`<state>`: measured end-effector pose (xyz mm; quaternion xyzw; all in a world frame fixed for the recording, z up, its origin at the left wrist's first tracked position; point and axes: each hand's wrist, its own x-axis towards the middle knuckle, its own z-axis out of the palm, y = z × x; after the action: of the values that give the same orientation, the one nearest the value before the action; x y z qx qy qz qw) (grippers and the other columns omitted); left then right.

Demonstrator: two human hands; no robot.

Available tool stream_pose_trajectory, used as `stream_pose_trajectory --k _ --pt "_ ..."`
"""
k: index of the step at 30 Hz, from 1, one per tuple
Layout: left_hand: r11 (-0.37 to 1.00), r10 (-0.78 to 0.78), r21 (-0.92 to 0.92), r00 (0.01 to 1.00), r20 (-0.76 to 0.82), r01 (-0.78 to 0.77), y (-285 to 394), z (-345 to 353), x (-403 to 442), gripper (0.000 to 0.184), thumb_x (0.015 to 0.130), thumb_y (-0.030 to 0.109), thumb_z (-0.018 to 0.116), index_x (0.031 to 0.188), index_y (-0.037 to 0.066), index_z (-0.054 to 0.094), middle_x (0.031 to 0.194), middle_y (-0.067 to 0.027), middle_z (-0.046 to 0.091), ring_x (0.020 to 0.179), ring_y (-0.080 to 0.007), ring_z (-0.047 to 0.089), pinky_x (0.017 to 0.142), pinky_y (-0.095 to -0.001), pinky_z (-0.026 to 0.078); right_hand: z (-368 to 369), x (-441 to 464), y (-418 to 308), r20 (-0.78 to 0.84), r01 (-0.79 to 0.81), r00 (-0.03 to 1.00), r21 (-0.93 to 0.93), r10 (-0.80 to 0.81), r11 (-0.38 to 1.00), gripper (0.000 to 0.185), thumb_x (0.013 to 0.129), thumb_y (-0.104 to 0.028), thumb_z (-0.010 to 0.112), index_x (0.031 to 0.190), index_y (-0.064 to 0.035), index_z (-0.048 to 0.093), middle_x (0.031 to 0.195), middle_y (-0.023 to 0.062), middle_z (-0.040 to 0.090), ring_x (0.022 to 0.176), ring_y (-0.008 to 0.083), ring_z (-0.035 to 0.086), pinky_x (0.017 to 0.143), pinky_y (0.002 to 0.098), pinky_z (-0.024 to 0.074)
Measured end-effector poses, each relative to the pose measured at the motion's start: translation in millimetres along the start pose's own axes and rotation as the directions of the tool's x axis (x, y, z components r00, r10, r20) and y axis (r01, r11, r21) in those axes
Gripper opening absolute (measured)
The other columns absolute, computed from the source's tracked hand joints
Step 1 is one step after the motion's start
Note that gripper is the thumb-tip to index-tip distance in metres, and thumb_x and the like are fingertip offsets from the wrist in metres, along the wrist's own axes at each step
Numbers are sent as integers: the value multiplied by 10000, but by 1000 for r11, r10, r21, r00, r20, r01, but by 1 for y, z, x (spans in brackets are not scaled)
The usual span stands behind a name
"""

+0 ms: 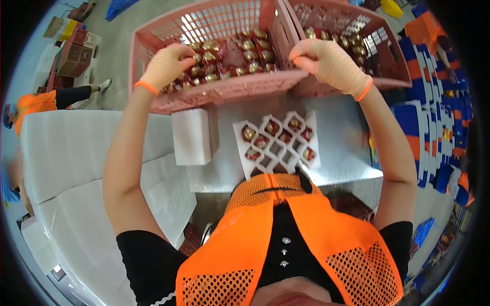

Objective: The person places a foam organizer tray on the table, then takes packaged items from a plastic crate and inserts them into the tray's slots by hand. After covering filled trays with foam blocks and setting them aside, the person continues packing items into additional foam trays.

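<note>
Both hands wear striped knit gloves with orange cuffs. My left hand (pixel 166 66) is over the left pink crate (pixel 229 91), its thumb and fingers closed on a gold-and-red wrapped ball (pixel 197 58). Many similar balls lie in that crate. My right hand (pixel 332 64) is above the adjoining rims of the two crates, thumb and fingers pinched together; what they hold, if anything, is hidden. Between my arms, on the metal table, a white foam divider (pixel 312 122) has diamond-shaped cells, several holding wrapped balls and others empty.
The right pink crate (pixel 400 71) also contains wrapped balls. A white foam block (pixel 189 137) stands on the metal table (pixel 342 137). Large white wrapped stacks (pixel 92 153) are at left, near a person in an orange vest (pixel 38 102). Blue-and-orange stacks (pixel 408 127) stand at right.
</note>
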<state>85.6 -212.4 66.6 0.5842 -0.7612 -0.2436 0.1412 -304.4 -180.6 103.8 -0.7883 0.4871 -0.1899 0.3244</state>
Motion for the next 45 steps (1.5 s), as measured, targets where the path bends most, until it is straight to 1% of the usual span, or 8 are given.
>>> stream_pose_trajectory --k 6,16,21,31,34,38,40,45 --pt "738 -291 670 856 427 -83 -56 31 68 433 797 346 731 1184 154 719 1209 -122 688 1113 -347 654 954 -468 530 28 101 30 261 223 959 -443 -113 869 220 854 -218 619 1009 -132 748 976 125 740 951 340 698 826 457 548" --pt "828 3 406 726 688 -388 -31 124 114 590 722 377 818 1223 89 697 1275 -153 662 1233 -350 593 974 -492 533 167 207 29 750 345 612 -538 251 769 456 778 -278 802 1157 -34 736 1142 158 732 1046 329 710 855 468 571" --pt "928 -175 338 617 767 -157 -47 133 126 1048 582 282 945 1490 132 444 1363 -168 609 1275 -357 566 1035 -461 492 195 206 40 750 206 555 -542 359 814 639 730 -395 836 1230 -27 681 1108 151 734 1034 321 705 839 456 566" --pt "975 -121 212 629 768 -72 -56 147 122 974 560 323 930 1417 95 527 1242 -190 680 1150 -367 650 994 -440 510 183 206 42 766 188 525 -530 372 827 634 674 -349 842 1206 -38 692 1061 141 741 961 298 713 811 429 567" --pt "985 -169 167 513 841 51 -28 116 118 883 590 316 867 1381 80 553 1199 -193 687 1092 -321 671 956 -397 528 168 194 40 739 137 626 -417 248 898 500 710 -386 758 1084 -54 768 1041 160 746 906 292 733 785 425 575" --pt "979 163 12 822 546 -203 -28 77 101 708 708 253 780 1343 22 570 1132 -198 687 966 -230 694 821 -315 546 118 161 17 588 -59 792 -194 165 979 544 795 -343 671 1264 -68 682 971 170 737 800 262 712 723 423 557" --pt "986 50 -162 870 490 35 15 30 75 671 769 230 742 1362 -11 542 1121 -159 684 957 -192 673 824 -301 541 94 135 13 558 -169 823 67 104 983 405 853 -314 640 1140 -29 658 860 97 667 771 213 614 694 364 506" --pt "628 -35 -727 943 331 279 72 -16 -19 613 834 222 770 1355 3 534 1112 -41 670 962 -119 620 818 -288 540 14 24 -32 466 -359 885 682 0 638 342 947 -313 630 1155 -43 655 875 12 643 680 72 552 583 215 436"
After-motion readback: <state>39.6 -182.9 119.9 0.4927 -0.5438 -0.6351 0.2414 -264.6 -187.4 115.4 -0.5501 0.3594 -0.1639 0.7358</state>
